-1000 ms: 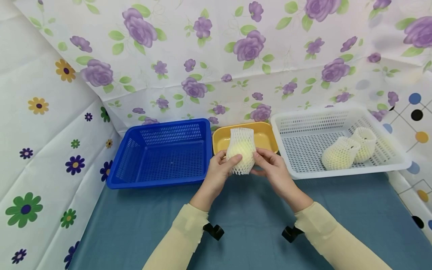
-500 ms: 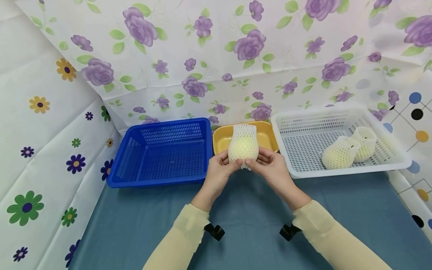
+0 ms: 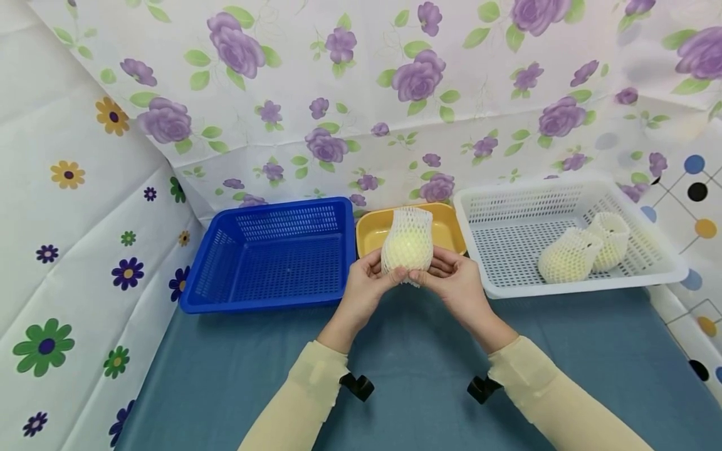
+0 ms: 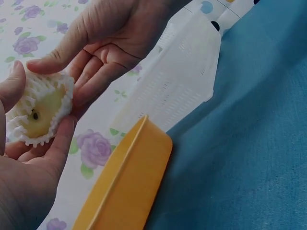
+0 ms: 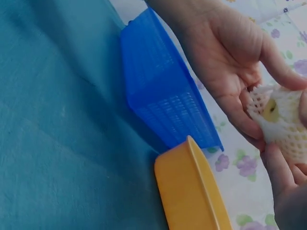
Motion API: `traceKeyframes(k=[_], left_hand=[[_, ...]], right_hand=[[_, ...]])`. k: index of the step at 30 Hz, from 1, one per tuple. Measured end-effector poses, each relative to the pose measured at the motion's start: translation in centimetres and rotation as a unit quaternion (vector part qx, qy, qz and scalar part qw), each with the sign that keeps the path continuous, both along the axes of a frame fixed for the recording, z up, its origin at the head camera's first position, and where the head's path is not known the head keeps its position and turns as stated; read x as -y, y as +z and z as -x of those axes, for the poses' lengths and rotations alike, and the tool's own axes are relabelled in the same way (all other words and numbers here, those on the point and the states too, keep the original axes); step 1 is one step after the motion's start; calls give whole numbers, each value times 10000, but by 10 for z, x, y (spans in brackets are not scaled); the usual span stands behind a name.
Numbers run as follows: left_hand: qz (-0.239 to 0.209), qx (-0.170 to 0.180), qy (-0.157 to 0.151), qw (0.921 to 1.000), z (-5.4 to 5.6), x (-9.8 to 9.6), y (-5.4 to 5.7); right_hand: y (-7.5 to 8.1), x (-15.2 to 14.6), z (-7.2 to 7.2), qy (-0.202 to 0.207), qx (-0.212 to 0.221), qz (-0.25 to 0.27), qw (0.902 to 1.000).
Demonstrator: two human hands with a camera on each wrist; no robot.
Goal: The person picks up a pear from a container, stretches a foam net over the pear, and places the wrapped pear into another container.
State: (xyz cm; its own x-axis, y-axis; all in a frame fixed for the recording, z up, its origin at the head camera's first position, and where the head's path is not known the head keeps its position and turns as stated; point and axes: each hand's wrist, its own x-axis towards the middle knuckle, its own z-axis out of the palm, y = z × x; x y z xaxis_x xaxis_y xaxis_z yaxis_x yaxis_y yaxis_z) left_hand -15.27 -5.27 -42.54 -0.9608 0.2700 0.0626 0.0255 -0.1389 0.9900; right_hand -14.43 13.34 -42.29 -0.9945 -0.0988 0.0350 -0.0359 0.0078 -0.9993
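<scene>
Both hands hold up a pale yellow fruit [image 3: 407, 249] in a white foam net sleeve. My left hand [image 3: 362, 287] grips its left side and my right hand [image 3: 458, 283] its right. The thumbs meet on the near, lower side, while the other fingers curve behind and are partly hidden. At the top the sleeve stands loose above the fruit. From the left wrist view, the sleeve's lower end is open around bare fruit skin [image 4: 49, 108] with a dark spot. Behind the fruit is a yellow tray [image 3: 447, 227].
A blue basket [image 3: 194, 302] stands left of the tray. To the right, a white basket [image 3: 510, 243] contains two more net-wrapped fruits [image 3: 566, 257]. A blue-green cloth [image 3: 417, 388] covers the table, and floral sheets [image 3: 271, 81] hang behind.
The right hand has shifted inward, bringing its thumb beside the left thumb at the fruit's lower edge. The fruit rose slightly and moved right, then stayed nearly still over the last half second.
</scene>
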Motion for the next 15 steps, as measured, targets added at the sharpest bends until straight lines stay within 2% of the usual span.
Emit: traceKeyframes(k=[4, 10, 15], left_hand=[[-56, -126, 13, 9999, 1, -2, 3], [-353, -74, -37, 9993, 1, -4, 7], [-142, -238, -39, 9996, 2, -5, 7]], right_hand=[[8, -8, 1, 297, -53, -18, 9995], [20, -19, 5, 740, 138, 279, 9968], [23, -24, 7, 1020, 153, 572, 9930]])
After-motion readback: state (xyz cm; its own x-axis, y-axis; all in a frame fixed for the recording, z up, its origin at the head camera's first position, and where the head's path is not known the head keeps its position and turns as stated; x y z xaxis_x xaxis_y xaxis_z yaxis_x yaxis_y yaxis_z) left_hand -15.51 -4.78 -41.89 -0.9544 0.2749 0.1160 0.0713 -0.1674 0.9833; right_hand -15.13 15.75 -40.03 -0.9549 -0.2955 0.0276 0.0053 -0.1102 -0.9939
